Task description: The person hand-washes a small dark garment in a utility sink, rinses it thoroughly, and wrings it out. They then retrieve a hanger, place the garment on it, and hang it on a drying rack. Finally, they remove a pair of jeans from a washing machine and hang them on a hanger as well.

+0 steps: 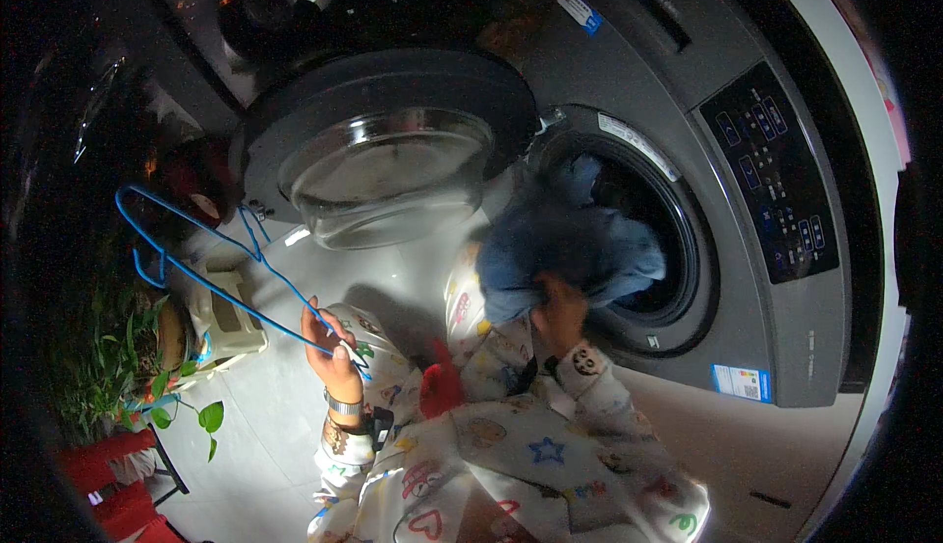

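Note:
My left hand point(333, 348) holds a blue clothes hanger point(214, 278) by one end, its long loop and hook reaching up and to the left. My right hand point(561, 315), somewhat blurred, grips a bundle of blue cloth point(545, 248), which may be denim. This cloth hangs partly in the round drum opening point(685, 248) of a grey front-loading washing machine point(737, 329) and partly over my knee. To the left of the opening, the machine's glass door point(390, 175) is swung wide. How much of the cloth lies inside the drum is hidden.
A control panel point(770, 175) spans the machine's front. On the left are a cream plastic stool point(228, 315), a leafy potted plant point(110, 366) and a red item point(121, 484) beside a dark bar. Light grey floor tiles point(250, 425) lie around my legs.

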`<state>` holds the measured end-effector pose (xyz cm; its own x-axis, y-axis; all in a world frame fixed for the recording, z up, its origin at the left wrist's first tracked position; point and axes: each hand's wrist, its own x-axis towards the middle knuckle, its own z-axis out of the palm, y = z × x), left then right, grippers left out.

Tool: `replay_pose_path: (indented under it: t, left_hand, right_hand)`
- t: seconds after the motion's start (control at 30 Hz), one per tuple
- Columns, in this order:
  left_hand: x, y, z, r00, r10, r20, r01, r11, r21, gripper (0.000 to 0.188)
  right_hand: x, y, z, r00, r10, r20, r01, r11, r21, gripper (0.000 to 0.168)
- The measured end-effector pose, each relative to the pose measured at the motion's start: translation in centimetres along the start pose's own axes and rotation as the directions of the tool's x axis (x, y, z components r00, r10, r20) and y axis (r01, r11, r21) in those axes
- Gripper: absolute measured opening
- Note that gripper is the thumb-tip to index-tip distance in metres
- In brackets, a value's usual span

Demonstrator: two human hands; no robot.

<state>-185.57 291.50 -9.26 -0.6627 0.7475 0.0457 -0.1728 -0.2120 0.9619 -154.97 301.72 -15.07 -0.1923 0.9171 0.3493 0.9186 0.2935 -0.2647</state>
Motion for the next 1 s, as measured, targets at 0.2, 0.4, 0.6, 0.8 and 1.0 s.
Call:
replay_pose_path:
  t: [0.2,0.4,0.6,0.8,1.0]
  left_hand:
    - [-0.1,-1.6,-0.3,0.996,-0.075,0.038,0.075,0.997,0.005,0.082]
    - [0.4,-1.9,-0.5,1.000,-0.028,0.011,0.028,1.000,0.003,0.085]
    - [1.4,-0.4,-0.2,0.997,0.018,0.080,-0.024,0.997,0.073,0.093]
    - [1.0,0.1,-1.6,0.980,-0.039,0.195,0.024,0.997,0.078,0.070]
    - [0.3,0.8,-1.9,0.966,-0.133,0.223,0.068,0.959,0.276,0.064]
  right_hand:
    - [-1.9,-2.3,1.4,0.989,0.100,0.110,-0.114,0.984,0.138,0.044]
    - [-3.5,-8.4,-4.1,0.677,-0.440,0.590,-0.202,0.660,0.723,0.023]
    - [-1.8,-11.5,-1.5,0.666,-0.525,0.530,-0.260,0.503,0.825,0.029]
    - [-1.0,-10.1,-1.0,0.350,-0.641,0.683,-0.359,0.582,0.730,0.055]
    - [2.3,-10.1,-2.3,0.492,-0.614,0.618,-0.199,0.612,0.766,0.066]
